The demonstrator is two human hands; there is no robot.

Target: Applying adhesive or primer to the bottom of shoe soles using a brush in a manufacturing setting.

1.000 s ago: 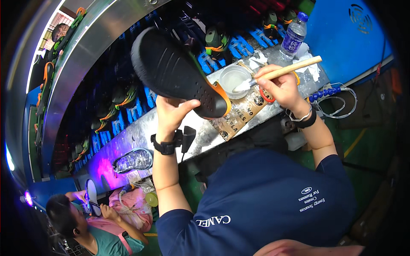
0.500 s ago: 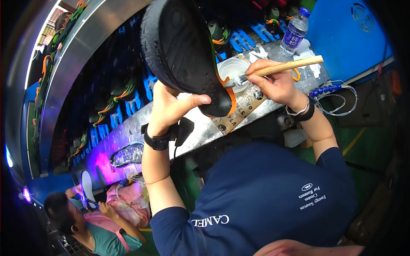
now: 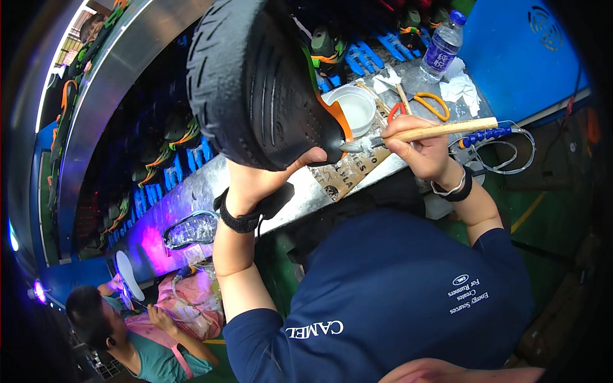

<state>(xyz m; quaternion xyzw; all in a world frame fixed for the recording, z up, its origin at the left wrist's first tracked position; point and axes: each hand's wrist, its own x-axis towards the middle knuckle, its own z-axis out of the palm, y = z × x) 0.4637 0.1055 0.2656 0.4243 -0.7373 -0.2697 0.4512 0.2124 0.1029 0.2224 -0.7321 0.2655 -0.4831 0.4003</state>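
My left hand (image 3: 252, 185) is closed around a black shoe sole (image 3: 274, 108) with an orange and green edge, its thumb lying along the inner face. Tilted up, the sole has its treaded end toward me. In my right hand (image 3: 421, 153) is a brush (image 3: 447, 129) with a pale wooden handle. Its whitish bristle tip meets the orange-edged end of the sole or sits right beside it. Just behind the brush stands a white bowl (image 3: 355, 110) with whitish contents. Under the brush a printed brown tape strip (image 3: 348, 179) lies on the metal bench (image 3: 294, 207).
Orange-handled scissors or pliers (image 3: 434, 105), crumpled white paper (image 3: 461, 89) and a water bottle (image 3: 440, 51) are at the bench's far right. A blue coiled hose (image 3: 488, 135) hangs there. Beyond run shoes on blue racks (image 3: 364, 59). At lower left a co-worker (image 3: 96, 325) holds a sole.
The sole has turned and shifted left, its treaded end nearer the camera. My right hand and the brush have moved right and slightly down, uncovering the orange-handled tool.
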